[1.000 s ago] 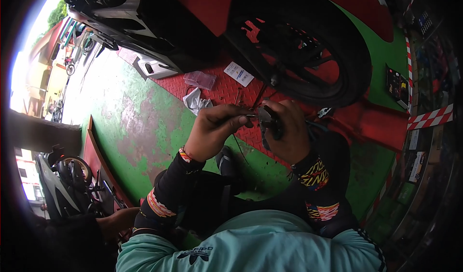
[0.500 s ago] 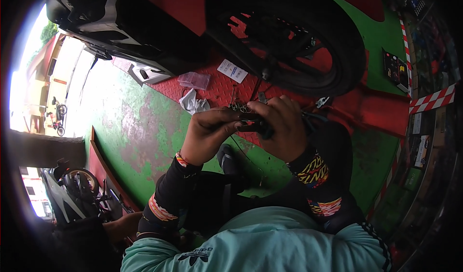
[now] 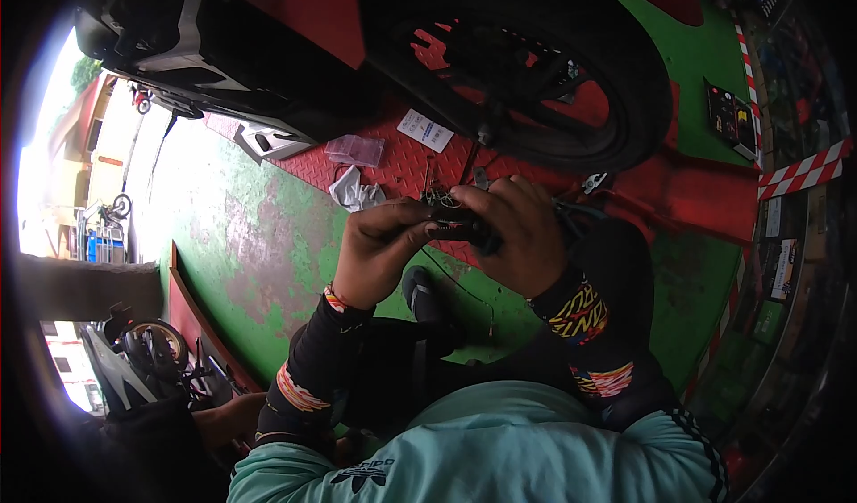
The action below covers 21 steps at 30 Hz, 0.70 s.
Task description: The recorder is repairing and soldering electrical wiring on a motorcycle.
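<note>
My left hand (image 3: 378,249) and my right hand (image 3: 518,240) meet in front of me, both closed on a small dark part (image 3: 460,226). Its kind is hidden by my fingers. My left thumb and fingers pinch its left side, while my right fingers wrap round the other end. A thin dark cable (image 3: 460,284) hangs below the hands toward the green floor. Just beyond my fingertips, a tangle of thin metal pieces (image 3: 437,197) lies over the red ribbed platform (image 3: 308,166). Farther off stands a motorbike wheel (image 3: 644,110) with a black tyre.
A crumpled white cloth (image 3: 355,191), a clear plastic bag (image 3: 355,150) and a printed white card (image 3: 424,130) lie on the platform. At right are a black case (image 3: 730,121) and red-white striped tape (image 3: 803,177). Another person's arm (image 3: 228,421) shows at lower left, near a parked motorbike (image 3: 147,347).
The view has shifted slightly, so the wheel and platform sit a little farther left. My right fingers have moved slightly against the dark part; both hands keep their grip.
</note>
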Available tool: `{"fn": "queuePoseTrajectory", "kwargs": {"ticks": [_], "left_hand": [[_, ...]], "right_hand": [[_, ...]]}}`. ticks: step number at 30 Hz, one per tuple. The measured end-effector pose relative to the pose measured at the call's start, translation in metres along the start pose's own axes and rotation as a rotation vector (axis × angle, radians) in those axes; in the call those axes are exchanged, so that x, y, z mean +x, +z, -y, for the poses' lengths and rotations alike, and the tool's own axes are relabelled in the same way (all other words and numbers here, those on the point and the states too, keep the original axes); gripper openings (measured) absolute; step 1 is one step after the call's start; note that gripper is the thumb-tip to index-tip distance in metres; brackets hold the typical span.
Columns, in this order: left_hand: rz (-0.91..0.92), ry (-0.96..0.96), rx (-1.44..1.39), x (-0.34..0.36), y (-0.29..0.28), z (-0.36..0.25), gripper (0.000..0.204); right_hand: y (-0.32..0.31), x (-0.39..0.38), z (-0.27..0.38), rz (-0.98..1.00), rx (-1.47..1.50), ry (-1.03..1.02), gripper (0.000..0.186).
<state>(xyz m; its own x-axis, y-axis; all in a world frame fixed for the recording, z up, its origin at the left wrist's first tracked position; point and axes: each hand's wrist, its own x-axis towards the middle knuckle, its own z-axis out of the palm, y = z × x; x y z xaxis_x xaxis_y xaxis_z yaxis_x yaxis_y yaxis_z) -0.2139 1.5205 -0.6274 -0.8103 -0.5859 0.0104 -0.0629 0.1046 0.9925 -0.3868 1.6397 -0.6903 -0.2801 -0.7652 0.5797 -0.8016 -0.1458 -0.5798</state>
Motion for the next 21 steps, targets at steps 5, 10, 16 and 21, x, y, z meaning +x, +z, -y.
{"fn": "queuePoseTrajectory", "kwargs": {"ticks": [5, 10, 16, 21], "left_hand": [[-0.005, -0.004, -0.008, 0.0004, 0.0029, 0.0013, 0.012], [-0.066, 0.003, 0.011, 0.0008, 0.0088, 0.0009, 0.011], [-0.053, -0.018, 0.016, 0.0003, 0.0081, -0.0017, 0.009], [-0.013, -0.009, -0.043, 0.0011, 0.0057, -0.0008, 0.011]], "right_hand": [[-0.0006, -0.0001, 0.001, 0.01, 0.031, 0.038, 0.055], [0.0003, -0.0009, -0.0003, -0.017, 0.059, 0.022, 0.055], [0.0041, -0.003, -0.0015, -0.031, 0.098, 0.041, 0.053], [0.0051, -0.0069, 0.0009, -0.016, 0.129, 0.083, 0.055]]}}
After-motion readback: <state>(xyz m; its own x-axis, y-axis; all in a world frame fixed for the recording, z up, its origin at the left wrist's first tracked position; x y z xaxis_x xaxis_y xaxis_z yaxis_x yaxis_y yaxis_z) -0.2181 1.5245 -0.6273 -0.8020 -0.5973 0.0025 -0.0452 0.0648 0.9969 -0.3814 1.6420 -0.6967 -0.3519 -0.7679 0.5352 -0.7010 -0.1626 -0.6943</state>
